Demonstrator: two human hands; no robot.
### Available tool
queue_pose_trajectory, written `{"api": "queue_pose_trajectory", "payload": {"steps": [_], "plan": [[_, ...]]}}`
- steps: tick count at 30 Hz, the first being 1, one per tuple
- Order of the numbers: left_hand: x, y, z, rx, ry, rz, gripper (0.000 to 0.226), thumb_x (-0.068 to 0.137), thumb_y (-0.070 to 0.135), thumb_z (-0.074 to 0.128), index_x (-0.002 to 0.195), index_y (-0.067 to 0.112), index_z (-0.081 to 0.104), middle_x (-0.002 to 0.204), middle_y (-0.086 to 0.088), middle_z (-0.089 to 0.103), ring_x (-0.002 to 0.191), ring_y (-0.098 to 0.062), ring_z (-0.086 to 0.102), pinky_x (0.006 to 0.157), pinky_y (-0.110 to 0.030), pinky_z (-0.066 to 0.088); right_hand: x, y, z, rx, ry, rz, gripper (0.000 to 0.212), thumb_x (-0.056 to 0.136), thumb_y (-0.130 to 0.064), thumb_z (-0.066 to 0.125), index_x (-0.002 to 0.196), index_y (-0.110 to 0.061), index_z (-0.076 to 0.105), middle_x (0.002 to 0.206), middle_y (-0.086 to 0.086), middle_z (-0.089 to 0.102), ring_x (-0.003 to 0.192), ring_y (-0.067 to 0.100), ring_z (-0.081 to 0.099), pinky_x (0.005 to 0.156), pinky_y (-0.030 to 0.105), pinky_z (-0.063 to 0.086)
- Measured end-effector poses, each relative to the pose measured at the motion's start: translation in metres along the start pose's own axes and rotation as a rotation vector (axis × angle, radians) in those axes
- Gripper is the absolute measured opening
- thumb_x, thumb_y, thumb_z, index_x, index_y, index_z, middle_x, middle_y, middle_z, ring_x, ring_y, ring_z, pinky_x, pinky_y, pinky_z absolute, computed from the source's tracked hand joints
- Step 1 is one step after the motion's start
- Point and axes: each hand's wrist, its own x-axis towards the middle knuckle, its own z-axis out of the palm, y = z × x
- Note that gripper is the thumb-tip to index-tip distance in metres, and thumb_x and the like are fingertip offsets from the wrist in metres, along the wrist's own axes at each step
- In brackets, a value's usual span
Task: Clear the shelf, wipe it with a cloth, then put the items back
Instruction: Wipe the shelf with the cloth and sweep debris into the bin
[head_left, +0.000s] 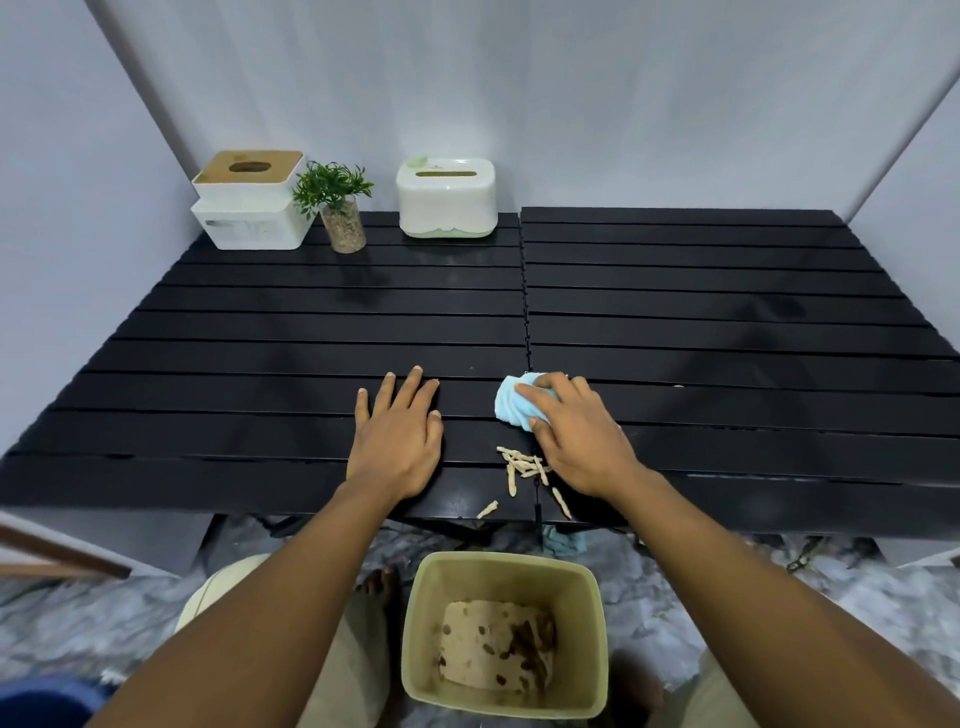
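Left hand (397, 436) lies flat, palm down, on the black slatted shelf (727, 291) near its near edge, fingers straight and spread, grip open. Right hand (576, 436) is just to its right, grip curled round the blue cloth (511, 402), pressing it on the shelf. Pale snack sticks (524, 465) lie just near of the cloth.

The right hand (576, 436) hid most of the blue cloth (511, 402); the bottom-left corner cut off a blue object (47, 701).
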Motion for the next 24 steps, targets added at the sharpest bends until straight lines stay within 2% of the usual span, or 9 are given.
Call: {"api": "queue_pose_trajectory", "payload": {"steps": [7,11,15,18,19,21,24], "plan": [[0.0,0.0,0.0,-0.007,0.009,-0.004,0.05,0.098,0.037,0.02,0.146,0.025,0.027,0.159,0.005,0.018,0.146,-0.023,0.007,0.118,-0.051,0.003,-0.02,-0.017,0.001,0.036,-0.06,-0.147,0.042,0.095,-0.027,0.043,0.138,-0.029,0.041,0.132,-0.006,0.043,0.111,0.017,0.037,0.095,0.033,0.038],[0.0,-0.001,0.0,-0.005,0.01,-0.001,0.049,0.099,0.036,0.02,0.146,0.025,0.028,0.159,0.005,0.017,0.146,-0.023,0.007,0.118,-0.05,0.004,-0.035,-0.029,0.002,0.094,-0.121,-0.209,0.043,0.094,-0.025,0.045,0.137,-0.031,0.042,0.132,-0.007,0.041,0.111,0.016,0.037,0.094,0.038,0.042],[-0.001,0.0,-0.001,-0.004,0.011,0.001,0.049,0.099,0.036,0.02,0.146,0.025,0.028,0.158,0.005,0.018,0.146,-0.023,0.008,0.118,-0.05,0.004,-0.055,-0.043,-0.001,0.18,-0.213,-0.281,0.047,0.094,-0.021,0.048,0.138,-0.035,0.04,0.132,-0.012,0.038,0.108,0.004,0.03,0.092,0.028,0.038],[-0.001,0.0,-0.001,-0.006,0.015,0.001,0.049,0.098,0.035,0.02,0.146,0.026,0.028,0.158,0.005,0.019,0.146,-0.022,0.009,0.118,-0.05,0.005,-0.061,-0.045,-0.012,0.338,-0.301,-0.272,0.05,0.092,-0.015,0.048,0.139,-0.034,0.042,0.129,-0.014,0.04,0.111,0.007,0.035,0.094,0.021,0.033],[-0.001,0.0,-0.001,-0.007,0.016,0.002,0.049,0.098,0.035,0.02,0.146,0.026,0.028,0.158,0.005,0.019,0.146,-0.022,0.009,0.118,-0.05,0.005,-0.058,-0.042,-0.017,0.385,-0.272,-0.25,0.05,0.092,-0.013,0.049,0.138,-0.031,0.044,0.128,-0.012,0.043,0.113,0.009,0.037,0.095,0.02,0.033],[-0.001,-0.001,-0.001,-0.01,0.017,0.002,0.049,0.099,0.036,0.02,0.146,0.026,0.028,0.158,0.005,0.018,0.146,-0.022,0.008,0.118,-0.05,0.004,-0.042,-0.025,-0.024,0.407,-0.1,-0.171,0.049,0.089,-0.009,0.05,0.136,-0.025,0.048,0.126,-0.005,0.047,0.112,0.014,0.04,0.096,0.023,0.033],[-0.001,-0.001,-0.001,-0.015,0.021,0.003,0.049,0.099,0.036,0.02,0.146,0.026,0.029,0.158,0.005,0.019,0.146,-0.022,0.008,0.118,-0.05,0.004,-0.008,0.017,-0.024,0.188,0.103,0.05,0.048,0.089,-0.008,0.049,0.135,-0.021,0.049,0.128,0.004,0.047,0.11,0.023,0.04,0.095,0.036,0.038]]}}
